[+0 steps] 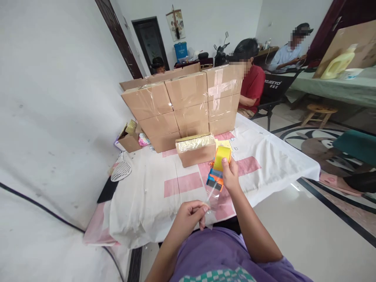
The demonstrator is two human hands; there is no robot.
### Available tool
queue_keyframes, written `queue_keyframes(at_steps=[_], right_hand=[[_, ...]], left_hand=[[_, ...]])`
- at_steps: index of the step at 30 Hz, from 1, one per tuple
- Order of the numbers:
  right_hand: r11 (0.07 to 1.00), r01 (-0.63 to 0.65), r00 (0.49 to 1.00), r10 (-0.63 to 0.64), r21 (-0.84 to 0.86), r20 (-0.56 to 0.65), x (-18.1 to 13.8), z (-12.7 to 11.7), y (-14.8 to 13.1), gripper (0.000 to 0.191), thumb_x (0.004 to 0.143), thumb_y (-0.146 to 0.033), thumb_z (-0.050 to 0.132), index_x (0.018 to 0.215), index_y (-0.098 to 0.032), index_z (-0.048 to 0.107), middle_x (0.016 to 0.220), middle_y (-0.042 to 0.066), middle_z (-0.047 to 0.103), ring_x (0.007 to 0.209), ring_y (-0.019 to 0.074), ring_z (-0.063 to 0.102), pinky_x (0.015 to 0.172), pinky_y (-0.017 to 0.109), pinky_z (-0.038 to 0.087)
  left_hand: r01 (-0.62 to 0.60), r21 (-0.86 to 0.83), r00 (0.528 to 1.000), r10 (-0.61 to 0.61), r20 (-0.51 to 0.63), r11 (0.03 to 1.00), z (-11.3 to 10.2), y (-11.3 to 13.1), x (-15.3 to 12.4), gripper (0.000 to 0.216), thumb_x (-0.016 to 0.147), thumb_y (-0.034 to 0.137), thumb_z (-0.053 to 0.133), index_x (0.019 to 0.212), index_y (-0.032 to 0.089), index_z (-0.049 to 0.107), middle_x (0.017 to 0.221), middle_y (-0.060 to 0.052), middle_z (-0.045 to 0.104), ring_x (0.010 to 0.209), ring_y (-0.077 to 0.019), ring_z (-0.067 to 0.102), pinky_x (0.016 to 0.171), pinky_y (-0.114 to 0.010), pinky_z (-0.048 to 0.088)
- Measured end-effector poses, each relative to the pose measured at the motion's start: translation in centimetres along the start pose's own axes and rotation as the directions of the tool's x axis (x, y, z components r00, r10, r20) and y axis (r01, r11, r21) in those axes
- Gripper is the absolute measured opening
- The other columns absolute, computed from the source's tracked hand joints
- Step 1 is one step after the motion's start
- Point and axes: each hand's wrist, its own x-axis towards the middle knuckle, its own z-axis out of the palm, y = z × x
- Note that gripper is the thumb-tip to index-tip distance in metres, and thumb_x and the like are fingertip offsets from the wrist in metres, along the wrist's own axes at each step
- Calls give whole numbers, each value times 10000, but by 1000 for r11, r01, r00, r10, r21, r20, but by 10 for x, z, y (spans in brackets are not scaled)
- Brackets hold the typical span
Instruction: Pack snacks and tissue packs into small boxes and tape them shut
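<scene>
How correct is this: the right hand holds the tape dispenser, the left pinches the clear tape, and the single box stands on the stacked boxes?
One mistake: the head view shows the single box on the table in front of the stacked boxes, not on them. The right hand holds the tape dispenser; the left hand pinches the clear tape.

Head view, facing forward and down.
From my head, the camera takes in my left hand [192, 214] and my right hand [230, 174] near, the table [147, 196] beyond, the far wall [211, 23] behind.
</scene>
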Motion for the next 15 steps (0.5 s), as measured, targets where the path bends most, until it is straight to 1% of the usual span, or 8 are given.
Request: queue_keyframes(at_steps=[4,8,12,15], right_hand=[[1000,-7,1000,7,24,-1,-2,1,-3,478,909,-673,575,1003,-207,626,829,68,767,735,231,750,668,358,615],[999,-28,999,29,46,-25,-6,3,-6,481,905,-682,566,987,-211,623,799,61,752,707,231,745,638,354,610],[997,-41,998,43,60,-42,-12,6,-5,452,918,-657,563,970,-213,631,793,62,746,711,235,740,645,362,611],[997,-33,998,36,63,-44,-16,8,-4,423,942,-625,550,960,-214,651,813,71,756,713,236,738,682,379,617]], left_hand=[[-8,60,999,10,-42,998,0,-6,1,457,862,589,633,824,139,700,525,3,589,477,-126,549,538,-234,438],[-19,107,993,30,-110,994,1,-17,7,424,860,557,641,789,142,696,537,8,582,497,-119,538,545,-227,408],[8,117,972,20,-234,993,5,-29,19,468,798,601,677,682,148,658,466,32,485,456,-100,449,499,-225,330],[38,104,953,-5,-301,994,7,-37,29,514,731,664,704,628,170,604,432,53,417,418,-100,412,475,-237,320]])
